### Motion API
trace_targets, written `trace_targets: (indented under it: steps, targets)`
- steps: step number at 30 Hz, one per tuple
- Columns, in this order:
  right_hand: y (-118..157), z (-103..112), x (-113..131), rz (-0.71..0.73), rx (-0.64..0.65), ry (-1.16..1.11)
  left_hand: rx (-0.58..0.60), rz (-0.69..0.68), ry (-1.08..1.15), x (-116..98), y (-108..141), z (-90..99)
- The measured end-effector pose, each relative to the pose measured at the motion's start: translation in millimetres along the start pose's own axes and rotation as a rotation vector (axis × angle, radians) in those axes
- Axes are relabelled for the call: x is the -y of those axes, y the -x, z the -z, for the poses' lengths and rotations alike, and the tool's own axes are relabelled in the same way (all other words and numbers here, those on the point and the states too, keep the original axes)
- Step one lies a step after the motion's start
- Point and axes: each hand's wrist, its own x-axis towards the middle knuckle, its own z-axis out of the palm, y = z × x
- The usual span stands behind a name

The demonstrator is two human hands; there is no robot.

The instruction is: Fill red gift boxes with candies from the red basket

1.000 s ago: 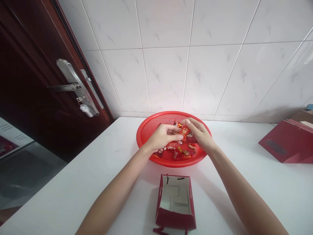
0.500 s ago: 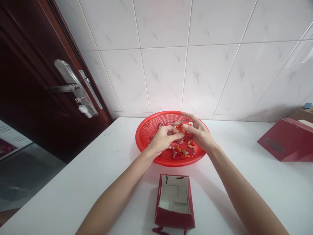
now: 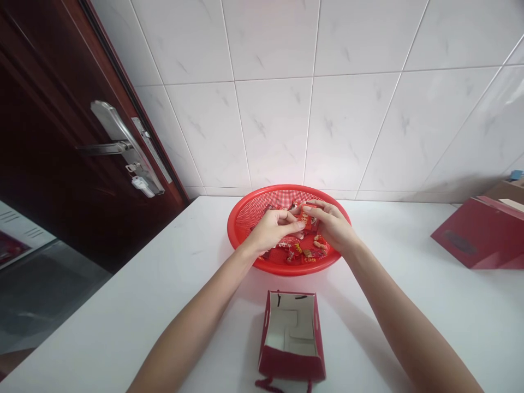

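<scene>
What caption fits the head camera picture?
Left hand and right hand hold a small red printed packet over a perforated red plastic basket.

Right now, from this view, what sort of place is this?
Probably a room in a home, though I can't say which. Signs: a marbled tile wall, a dark red-brown door with keys hanging at its lock, and a plain white tabletop.

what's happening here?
A person's left hand and right hand hold a red packet between them, over a red basket. More packets lie in the basket. An open box sits on the white table, on the person's side of the basket.
</scene>
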Motion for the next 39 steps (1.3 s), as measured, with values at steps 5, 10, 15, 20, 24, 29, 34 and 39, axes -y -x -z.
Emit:
trace_targets:
  steps: [5, 10, 15, 20, 24, 29, 34, 39]
  targets:
    - [0, -1, 1, 0.057, -0.110, -0.006, 0.084, 0.059, -0.369, -2, -4, 24.0]
    - [-2, -1, 2, 0.063, -0.220, -0.016, 0.177, 0.158, -0.923, -3, -31, 38.9]
    - [-3, -2, 1, 0.035, -0.254, -0.089, 0.456, 0.182, -1.182, 2, -50, 22.3]
    - [-4, -1, -1, 0.029, -0.266, -0.120, 0.434, 0.239, -1.239, 8, -49, 12.5]
    - [-5, 1, -2, 0.046, -0.284, -0.110, 0.377, 0.201, -1.165, 10, -51, 21.4]
    - [-7, 1, -3, 0.030, -0.274, -0.130, 0.250, 0.078, -0.983, 3, -54, 30.0]
    - [-8, 1, -4, -0.002, -0.251, -0.138, 0.128, -0.079, -0.594, -2, -53, 35.3]
    - [-8, 3, -5, -0.054, -0.220, -0.113, 0.131, -0.152, -0.340, -3, -49, 37.5]
